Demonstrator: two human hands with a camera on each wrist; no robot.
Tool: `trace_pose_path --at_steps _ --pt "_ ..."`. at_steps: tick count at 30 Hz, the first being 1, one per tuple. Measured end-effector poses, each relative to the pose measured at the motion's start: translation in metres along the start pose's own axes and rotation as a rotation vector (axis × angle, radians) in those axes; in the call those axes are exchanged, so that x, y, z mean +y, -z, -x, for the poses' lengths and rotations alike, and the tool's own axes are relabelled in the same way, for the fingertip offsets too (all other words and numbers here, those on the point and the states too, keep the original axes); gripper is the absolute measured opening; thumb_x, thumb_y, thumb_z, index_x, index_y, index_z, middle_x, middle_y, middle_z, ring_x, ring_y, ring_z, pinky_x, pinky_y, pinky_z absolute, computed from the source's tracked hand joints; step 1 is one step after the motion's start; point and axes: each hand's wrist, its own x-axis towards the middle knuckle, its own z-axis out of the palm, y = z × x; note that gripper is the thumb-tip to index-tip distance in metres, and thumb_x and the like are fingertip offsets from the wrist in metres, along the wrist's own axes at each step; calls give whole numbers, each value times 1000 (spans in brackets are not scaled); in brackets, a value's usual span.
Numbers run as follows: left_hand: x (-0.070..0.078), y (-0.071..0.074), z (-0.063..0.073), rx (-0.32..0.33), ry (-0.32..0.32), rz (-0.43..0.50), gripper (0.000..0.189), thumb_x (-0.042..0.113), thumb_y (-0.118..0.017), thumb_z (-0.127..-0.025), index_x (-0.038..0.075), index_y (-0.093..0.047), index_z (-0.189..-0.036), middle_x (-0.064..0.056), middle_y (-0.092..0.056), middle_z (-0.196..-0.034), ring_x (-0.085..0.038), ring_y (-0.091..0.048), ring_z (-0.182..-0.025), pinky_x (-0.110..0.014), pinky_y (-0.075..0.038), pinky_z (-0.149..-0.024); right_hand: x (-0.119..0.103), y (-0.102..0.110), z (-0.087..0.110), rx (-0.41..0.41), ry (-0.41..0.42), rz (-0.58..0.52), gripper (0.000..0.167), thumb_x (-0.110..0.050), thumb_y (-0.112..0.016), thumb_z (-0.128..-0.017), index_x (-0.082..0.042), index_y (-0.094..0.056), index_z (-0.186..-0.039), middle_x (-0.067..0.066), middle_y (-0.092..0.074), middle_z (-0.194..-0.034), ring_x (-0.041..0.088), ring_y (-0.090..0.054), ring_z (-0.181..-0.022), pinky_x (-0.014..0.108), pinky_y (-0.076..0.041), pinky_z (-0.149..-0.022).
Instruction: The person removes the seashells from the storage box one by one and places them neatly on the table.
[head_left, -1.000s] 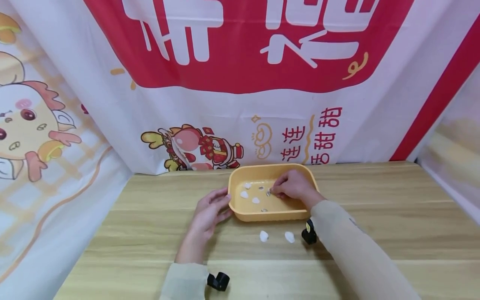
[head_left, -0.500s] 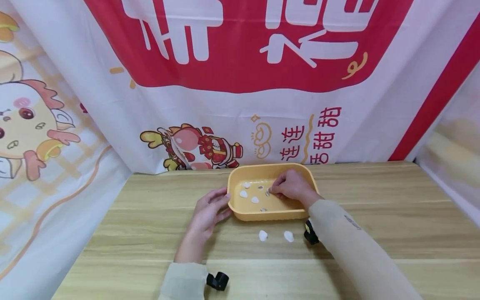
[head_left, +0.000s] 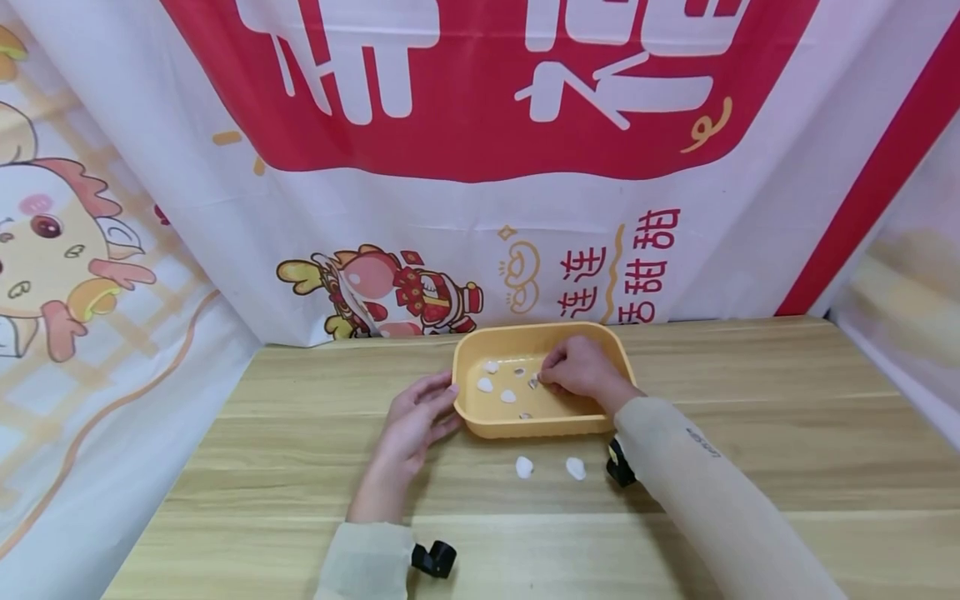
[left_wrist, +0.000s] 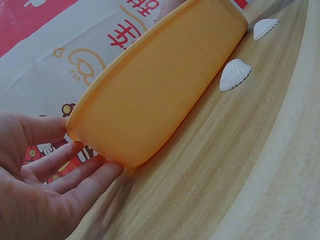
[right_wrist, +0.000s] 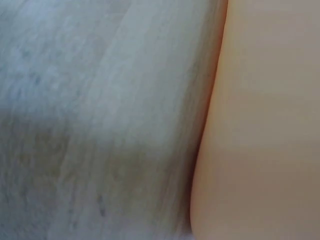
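A yellow plastic bin point(head_left: 510, 428) stands at the back of the wooden table, with several small white shells point(head_left: 485, 384) lying inside. My left hand point(head_left: 411, 423) rests against its left end; in the left wrist view the extended fingers point(left_wrist: 92, 185) touch the end wall from outside. Inside the bin, my right hand point(head_left: 583, 368) has its thumb and fingers drawn together at a small greyish shell point(head_left: 533, 382), which it seems to pinch. The right wrist view shows only the bin's outer wall point(right_wrist: 260, 120) close up, so that hand is hidden there.
Two white ribbed shells, a left one point(head_left: 524, 467) and a right one point(head_left: 575, 468), lie on the table point(head_left: 300, 433) in front of the bin. A printed cloth point(head_left: 480, 200) hangs right behind the bin. More cloth hangs at both sides.
Both hands stay in nearly the same place, and the shells keep their positions. The whole head view has shifted slightly.
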Motion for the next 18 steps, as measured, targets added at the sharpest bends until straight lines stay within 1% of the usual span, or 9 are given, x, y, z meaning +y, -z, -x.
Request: trace_pose_path --at_steps 10,18 --pt "0 -1 -1 8 -3 5 47 11 -69 -104 11 -59 -150 -15 -61 -154 -32 -66 -133 -45 -60 -111 0 0 0 -14 -13 5 9 -16 -78 -97 -7 -77 -96 7 -74 -85 18 -64 -76 24 -52 -64" --pt "-1 -1 -1 18 1 8 45 10 -69 -104 10 -60 -149 -15 -62 -153 -31 -66 -132 -44 -61 -109 2 1 -1 -20 -9 -17 10 -16 -80 -95 -7 -76 -96 8 -75 -87 19 -65 -77 24 -54 -65"
